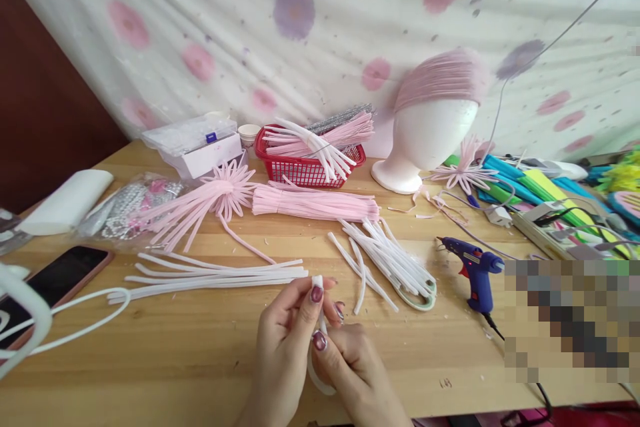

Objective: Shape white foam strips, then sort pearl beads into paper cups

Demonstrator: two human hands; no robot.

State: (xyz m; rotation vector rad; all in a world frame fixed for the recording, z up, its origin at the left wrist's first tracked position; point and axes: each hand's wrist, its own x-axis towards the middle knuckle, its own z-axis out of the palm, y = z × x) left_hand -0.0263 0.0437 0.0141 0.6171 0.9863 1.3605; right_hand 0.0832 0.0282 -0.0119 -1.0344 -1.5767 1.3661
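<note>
My left hand [285,340] and my right hand [353,363] meet low in the middle of the wooden table [200,347]. Both pinch the same white pipe cleaner [317,281], whose bent end pokes up between my fingertips and whose rest curls below my right hand. Just left of my fingers lies a bundle of white pipe cleaners [210,273], running leftwards. To the right lies another white bundle [390,257] ending on a pale green hoop.
A red basket [305,170] of pipe cleaners stands at the back, pink bundles [315,203] before it. A foam head [430,133] wears a pink cap. A blue glue gun [475,270] lies right, a phone [60,277] left, a white box [200,147] behind.
</note>
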